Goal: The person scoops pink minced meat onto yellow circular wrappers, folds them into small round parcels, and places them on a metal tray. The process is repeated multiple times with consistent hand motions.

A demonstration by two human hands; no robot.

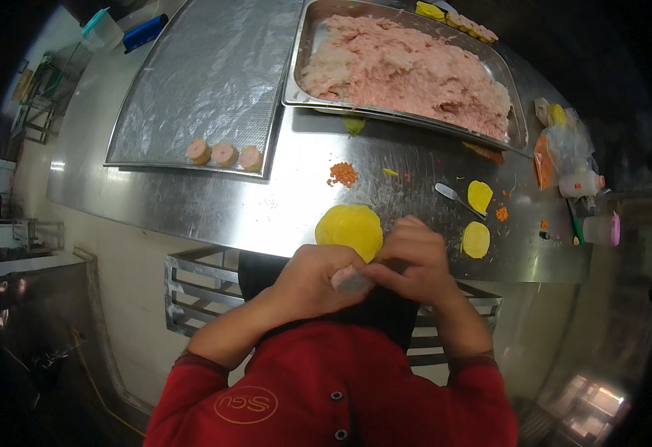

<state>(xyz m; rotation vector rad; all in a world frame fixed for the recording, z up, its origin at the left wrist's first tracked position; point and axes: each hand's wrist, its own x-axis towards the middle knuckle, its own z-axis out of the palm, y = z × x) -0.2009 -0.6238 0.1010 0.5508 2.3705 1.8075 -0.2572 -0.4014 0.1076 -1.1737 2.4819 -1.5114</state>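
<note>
At the table's near edge my left hand (313, 279) is curled into a ring around a small open-topped dumpling, whose pale pink meat filling (336, 276) shows at the top. A flat grey metal blade (352, 281), like that of a small spatula, lies over the filling. My right hand (417, 257) is closed on it, its handle hidden by the fingers. Just beyond my hands lies a stack of round yellow wrappers (349, 228). A small heap of chopped orange bits (343, 174) sits farther off.
Three finished dumplings (224, 154) stand on a film-covered tray (199, 82) at left. A deep steel pan (291, 89) of pink minced meat (415, 71) is at the back. On the right are loose yellow wrappers (476, 239), a small spatula (449, 193), bags and a bottle (581, 183).
</note>
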